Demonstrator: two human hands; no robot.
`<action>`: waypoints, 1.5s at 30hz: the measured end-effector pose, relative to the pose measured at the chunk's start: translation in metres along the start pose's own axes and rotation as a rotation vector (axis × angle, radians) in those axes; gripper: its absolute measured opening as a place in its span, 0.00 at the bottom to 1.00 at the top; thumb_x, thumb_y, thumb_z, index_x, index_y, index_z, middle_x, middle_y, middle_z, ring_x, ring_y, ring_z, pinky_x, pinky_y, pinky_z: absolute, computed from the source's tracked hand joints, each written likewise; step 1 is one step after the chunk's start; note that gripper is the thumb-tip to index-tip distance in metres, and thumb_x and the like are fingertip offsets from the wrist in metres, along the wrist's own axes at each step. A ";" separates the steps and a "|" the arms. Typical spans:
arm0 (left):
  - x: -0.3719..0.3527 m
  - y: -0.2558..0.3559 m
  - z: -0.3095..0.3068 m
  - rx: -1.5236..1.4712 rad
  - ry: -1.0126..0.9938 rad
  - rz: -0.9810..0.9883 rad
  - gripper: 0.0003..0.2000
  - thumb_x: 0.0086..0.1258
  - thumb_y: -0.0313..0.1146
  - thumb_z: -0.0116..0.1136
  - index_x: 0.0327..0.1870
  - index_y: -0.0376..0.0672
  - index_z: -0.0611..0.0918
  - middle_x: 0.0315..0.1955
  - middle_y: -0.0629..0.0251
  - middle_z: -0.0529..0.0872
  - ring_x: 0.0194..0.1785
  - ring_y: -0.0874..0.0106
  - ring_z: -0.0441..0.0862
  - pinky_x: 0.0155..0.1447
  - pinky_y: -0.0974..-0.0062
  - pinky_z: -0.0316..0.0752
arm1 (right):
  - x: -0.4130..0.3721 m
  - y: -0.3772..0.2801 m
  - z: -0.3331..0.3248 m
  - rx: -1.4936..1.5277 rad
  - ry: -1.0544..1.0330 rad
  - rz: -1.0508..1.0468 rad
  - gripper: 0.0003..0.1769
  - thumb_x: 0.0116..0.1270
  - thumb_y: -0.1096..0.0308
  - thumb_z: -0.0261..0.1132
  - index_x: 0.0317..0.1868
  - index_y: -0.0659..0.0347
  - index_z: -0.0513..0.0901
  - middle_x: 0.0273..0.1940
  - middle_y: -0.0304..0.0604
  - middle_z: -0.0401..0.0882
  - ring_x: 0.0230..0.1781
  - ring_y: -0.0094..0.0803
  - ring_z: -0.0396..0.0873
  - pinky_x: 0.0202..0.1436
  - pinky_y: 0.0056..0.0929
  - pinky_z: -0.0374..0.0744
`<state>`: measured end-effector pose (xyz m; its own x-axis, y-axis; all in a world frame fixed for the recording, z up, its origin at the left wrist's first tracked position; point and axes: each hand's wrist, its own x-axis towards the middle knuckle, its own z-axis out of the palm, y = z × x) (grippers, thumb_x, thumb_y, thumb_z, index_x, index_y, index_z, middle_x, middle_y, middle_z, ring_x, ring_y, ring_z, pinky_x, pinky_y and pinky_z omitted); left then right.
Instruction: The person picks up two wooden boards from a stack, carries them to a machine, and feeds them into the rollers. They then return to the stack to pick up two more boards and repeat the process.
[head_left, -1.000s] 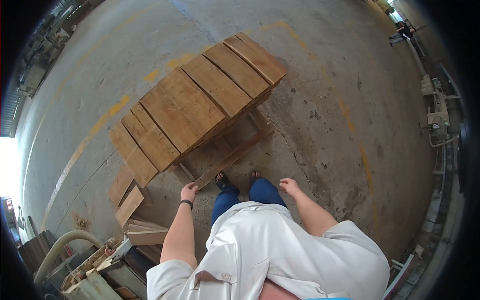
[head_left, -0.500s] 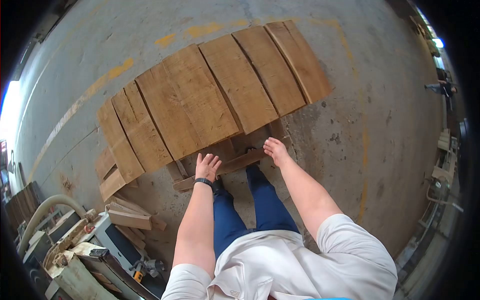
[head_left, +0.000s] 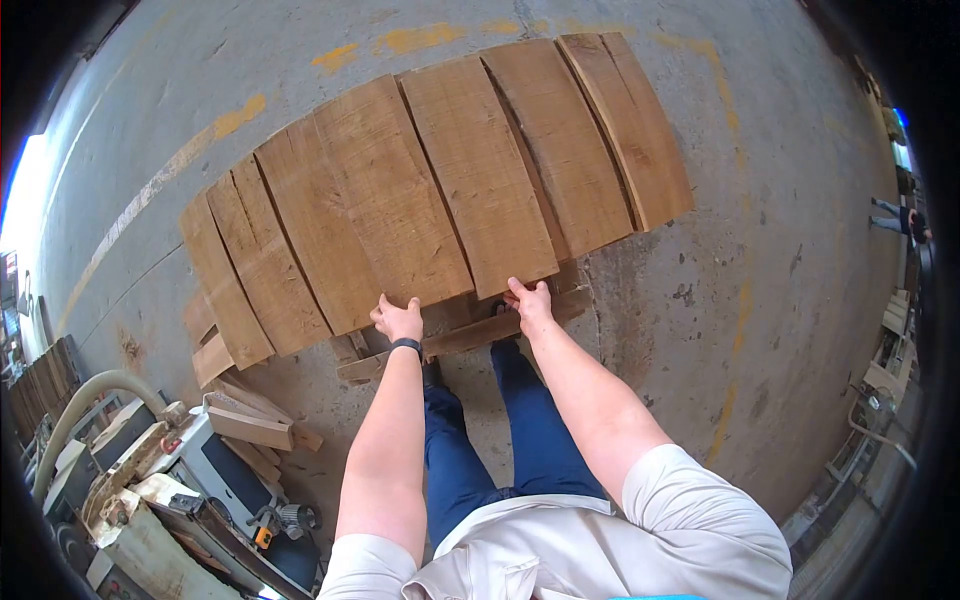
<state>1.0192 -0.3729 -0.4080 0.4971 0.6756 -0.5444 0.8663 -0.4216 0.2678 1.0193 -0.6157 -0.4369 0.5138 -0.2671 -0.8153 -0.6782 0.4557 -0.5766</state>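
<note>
Several wide, rough-sawn wooden boards lie side by side in a curved row before me. My left hand [head_left: 398, 318], with a dark band on its wrist, closes on the near edge of the broad middle board [head_left: 365, 200]. A little to the right, my right hand [head_left: 530, 302] grips the near end of the neighbouring board [head_left: 480, 170], thumb and fingers at its edge. Parts of the fingers are hidden under the boards. Below the row, a wooden support rail [head_left: 470, 338] shows near my feet.
Short wood offcuts [head_left: 250, 425] lie on the floor at left, beside a machine with a pale hose [head_left: 95, 390]. A further board [head_left: 625, 130] ends the row at right. Another person [head_left: 905, 222] stands at the far right. Worn yellow lines [head_left: 745, 330] mark the concrete floor.
Both hands were raised and open, apart from the boards; now they have reached the near edges and closed on them. The boards appear unmoved apart from a slight view shift.
</note>
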 end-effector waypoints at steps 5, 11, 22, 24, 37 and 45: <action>0.009 -0.062 0.031 -0.565 0.009 -0.051 0.33 0.59 0.33 0.72 0.65 0.38 0.69 0.63 0.47 0.69 0.63 0.55 0.72 0.67 0.59 0.69 | -0.009 0.017 -0.026 0.027 -0.132 0.102 0.21 0.64 0.71 0.71 0.53 0.63 0.72 0.49 0.44 0.79 0.44 0.36 0.81 0.49 0.40 0.82; -0.007 -0.089 -0.034 -1.031 -0.441 -0.140 0.18 0.68 0.28 0.63 0.58 0.42 0.74 0.45 0.68 0.84 0.46 0.69 0.83 0.48 0.62 0.82 | -0.056 -0.011 -0.040 0.236 -0.308 0.181 0.19 0.64 0.71 0.71 0.53 0.58 0.77 0.47 0.40 0.83 0.44 0.33 0.83 0.52 0.39 0.82; -0.012 -0.107 -0.175 -0.256 -0.060 0.419 0.15 0.66 0.26 0.61 0.53 0.33 0.79 0.46 0.54 0.86 0.47 0.62 0.84 0.55 0.67 0.77 | -0.145 -0.101 -0.046 -0.036 -0.293 -0.163 0.23 0.67 0.62 0.70 0.59 0.59 0.78 0.54 0.39 0.82 0.55 0.30 0.78 0.56 0.35 0.78; -0.031 -0.111 -0.210 -0.108 0.067 0.528 0.14 0.65 0.27 0.61 0.51 0.38 0.78 0.46 0.50 0.84 0.49 0.52 0.83 0.53 0.60 0.77 | -0.166 -0.091 -0.058 -0.147 -0.267 -0.382 0.25 0.67 0.63 0.69 0.61 0.60 0.77 0.56 0.39 0.81 0.56 0.30 0.77 0.58 0.33 0.76; -0.052 -0.246 -0.318 -0.188 -0.093 0.586 0.14 0.67 0.27 0.57 0.54 0.39 0.78 0.43 0.52 0.87 0.46 0.57 0.86 0.50 0.61 0.80 | -0.335 0.041 -0.118 -0.731 -0.060 -0.500 0.27 0.65 0.73 0.67 0.65 0.66 0.72 0.59 0.44 0.78 0.60 0.30 0.76 0.61 0.32 0.75; -0.129 -0.334 -0.352 -1.050 -0.527 0.174 0.13 0.73 0.27 0.52 0.55 0.30 0.76 0.43 0.58 0.86 0.41 0.68 0.87 0.44 0.66 0.87 | -0.395 0.009 -0.103 0.214 -0.257 -0.234 0.26 0.62 0.73 0.68 0.62 0.55 0.73 0.54 0.37 0.80 0.55 0.34 0.79 0.57 0.39 0.79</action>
<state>0.6829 -0.1066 -0.1468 0.7439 0.2222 -0.6303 0.5271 0.3849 0.7577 0.7563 -0.5932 -0.1259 0.7743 -0.1756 -0.6080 -0.4168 0.5815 -0.6987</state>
